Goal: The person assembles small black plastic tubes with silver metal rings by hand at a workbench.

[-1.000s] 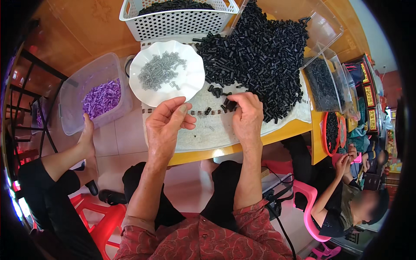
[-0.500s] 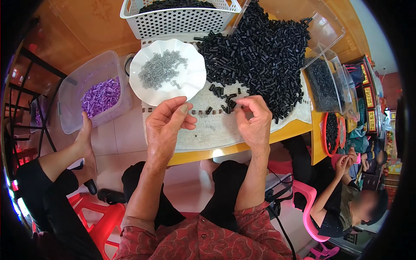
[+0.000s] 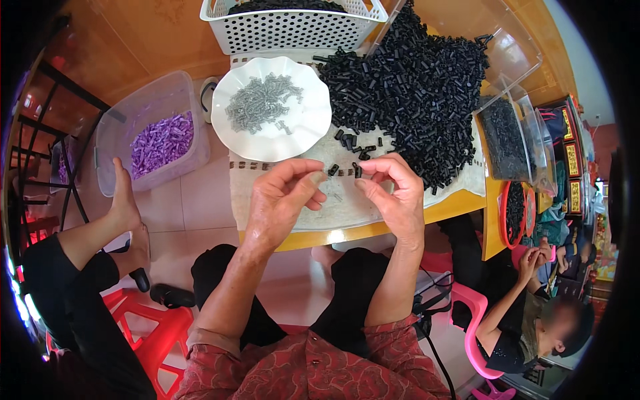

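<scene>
— Over the near edge of the table [image 3: 400, 220], what did you have in view?

— I saw both hands raised close together above the pale cloth [image 3: 347, 200]. The left hand [image 3: 283, 197] had its thumb and forefinger pinched narrow; whatever sat in that grip was too small for me to make out. The right hand [image 3: 393, 193] pinched a small black piece [image 3: 358, 172] at its fingertips.

— And the rest of the stock?

— A big heap of black pieces [image 3: 413, 87] lay just beyond the right hand, with a few strays on the cloth between the heap and the fingers. A white scalloped plate [image 3: 313, 127] stood beyond the left hand, carrying small grey springs [image 3: 260, 103].

— Anything further out?

— A white perforated basket [image 3: 293, 30] stood at the far edge. To my left, on the floor, I noted a clear tub [image 3: 120, 133] of purple pieces [image 3: 160, 140]. Another person's foot [image 3: 123, 200] rested beside that tub, and a second person sat low at the right.
</scene>
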